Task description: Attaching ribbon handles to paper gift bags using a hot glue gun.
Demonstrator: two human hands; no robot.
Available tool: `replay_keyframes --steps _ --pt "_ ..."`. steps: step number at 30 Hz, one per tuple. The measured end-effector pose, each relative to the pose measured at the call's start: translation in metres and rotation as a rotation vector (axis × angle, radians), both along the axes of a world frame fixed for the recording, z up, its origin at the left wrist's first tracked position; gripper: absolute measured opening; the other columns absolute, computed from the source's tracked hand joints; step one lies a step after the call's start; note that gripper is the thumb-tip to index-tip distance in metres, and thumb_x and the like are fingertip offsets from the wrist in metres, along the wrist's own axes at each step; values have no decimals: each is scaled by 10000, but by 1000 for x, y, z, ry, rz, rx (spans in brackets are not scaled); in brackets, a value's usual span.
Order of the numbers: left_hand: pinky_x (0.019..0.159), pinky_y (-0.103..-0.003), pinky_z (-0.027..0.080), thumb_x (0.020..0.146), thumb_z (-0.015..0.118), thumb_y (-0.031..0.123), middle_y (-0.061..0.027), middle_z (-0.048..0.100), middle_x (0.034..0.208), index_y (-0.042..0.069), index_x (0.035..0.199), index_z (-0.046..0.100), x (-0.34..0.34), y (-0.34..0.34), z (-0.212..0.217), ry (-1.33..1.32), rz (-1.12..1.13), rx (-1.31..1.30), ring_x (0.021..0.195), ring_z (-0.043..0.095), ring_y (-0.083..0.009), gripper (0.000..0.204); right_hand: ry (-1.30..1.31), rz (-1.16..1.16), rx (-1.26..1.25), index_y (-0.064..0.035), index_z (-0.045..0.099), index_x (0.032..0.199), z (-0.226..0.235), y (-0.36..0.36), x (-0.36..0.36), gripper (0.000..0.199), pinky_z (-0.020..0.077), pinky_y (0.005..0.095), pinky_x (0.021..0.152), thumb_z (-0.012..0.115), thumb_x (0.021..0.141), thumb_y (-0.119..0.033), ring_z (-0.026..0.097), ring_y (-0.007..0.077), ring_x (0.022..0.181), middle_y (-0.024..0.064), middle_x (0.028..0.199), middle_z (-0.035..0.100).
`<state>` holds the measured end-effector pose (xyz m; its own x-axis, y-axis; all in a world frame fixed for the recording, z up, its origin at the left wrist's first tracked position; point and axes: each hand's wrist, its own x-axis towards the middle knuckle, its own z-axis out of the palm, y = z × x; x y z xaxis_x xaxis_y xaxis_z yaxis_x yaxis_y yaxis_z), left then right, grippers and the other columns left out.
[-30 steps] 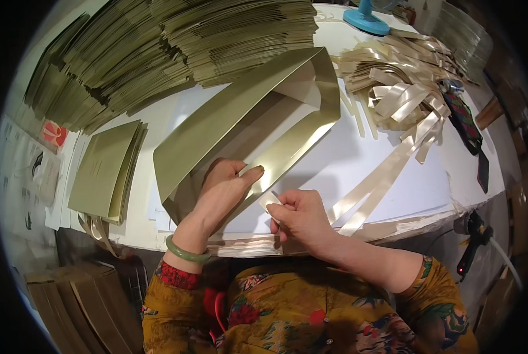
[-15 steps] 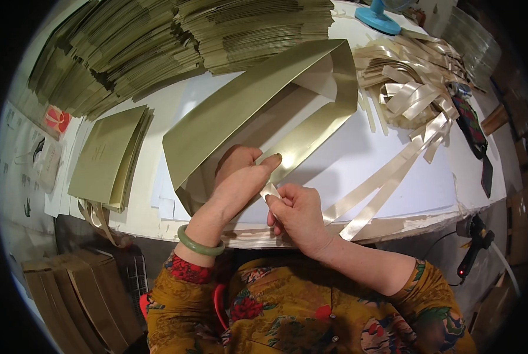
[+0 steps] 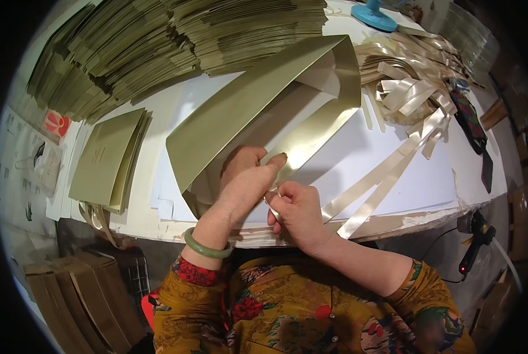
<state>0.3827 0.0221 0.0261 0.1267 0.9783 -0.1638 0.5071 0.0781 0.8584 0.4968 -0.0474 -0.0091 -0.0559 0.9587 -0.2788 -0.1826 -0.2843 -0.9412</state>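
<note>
An open gold-green paper bag [image 3: 240,112] lies slantwise on the table, its mouth toward me and its pale inside showing. My left hand [image 3: 243,180] reaches into the mouth and grips the near panel, thumb on the shiny gold face; the other fingers are partly hidden inside. Close beside it, my right hand [image 3: 299,212] is closed in a pinch on a short piece of cream satin ribbon [image 3: 275,213] at the bag's near edge. Most of that ribbon is covered by my fingers.
Stacks of flat gold-green bags [image 3: 122,53] fill the far left. Finished-looking folded bags [image 3: 105,159] with ribbon handles lie left. A heap of cream ribbons [image 3: 411,97] trails two strips toward me. A blue round base [image 3: 374,19] stands behind; a glue gun [image 3: 475,248] hangs right.
The bag and both hands have shifted slightly; my left hand moved a little right. The ribbon between my fingers has turned and shows less.
</note>
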Motion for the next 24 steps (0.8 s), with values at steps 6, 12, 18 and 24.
replay_keyframes --steps 6,12,18,24 --pt "517 -301 360 862 660 286 10 491 602 -20 679 603 1 1 -5 18 -17 -5 573 416 -87 361 37 -38 6 13 567 764 -4 -2 0 253 411 248 413 594 932 -175 528 104 442 57 569 576" --pt "522 -295 355 864 662 281 22 470 613 -5 676 594 3 3 -7 -7 22 -5 583 402 -88 348 52 -68 15 4 562 761 -8 -3 -1 255 391 255 410 589 932 -184 509 94 438 45 560 564" --pt "713 -396 474 822 649 361 -179 616 720 -54 770 641 3 7 -1 103 -25 -101 684 596 -284 418 -35 -106 51 1 562 741 -10 -3 -4 255 379 274 415 586 916 -183 494 92 433 43 534 540" --pt "761 -391 480 823 655 360 -227 640 812 -77 838 663 1 4 -12 -14 73 14 774 630 -303 437 -2 -132 23 -2 581 764 -5 -2 -7 256 390 266 422 585 923 -202 491 90 434 35 544 545"
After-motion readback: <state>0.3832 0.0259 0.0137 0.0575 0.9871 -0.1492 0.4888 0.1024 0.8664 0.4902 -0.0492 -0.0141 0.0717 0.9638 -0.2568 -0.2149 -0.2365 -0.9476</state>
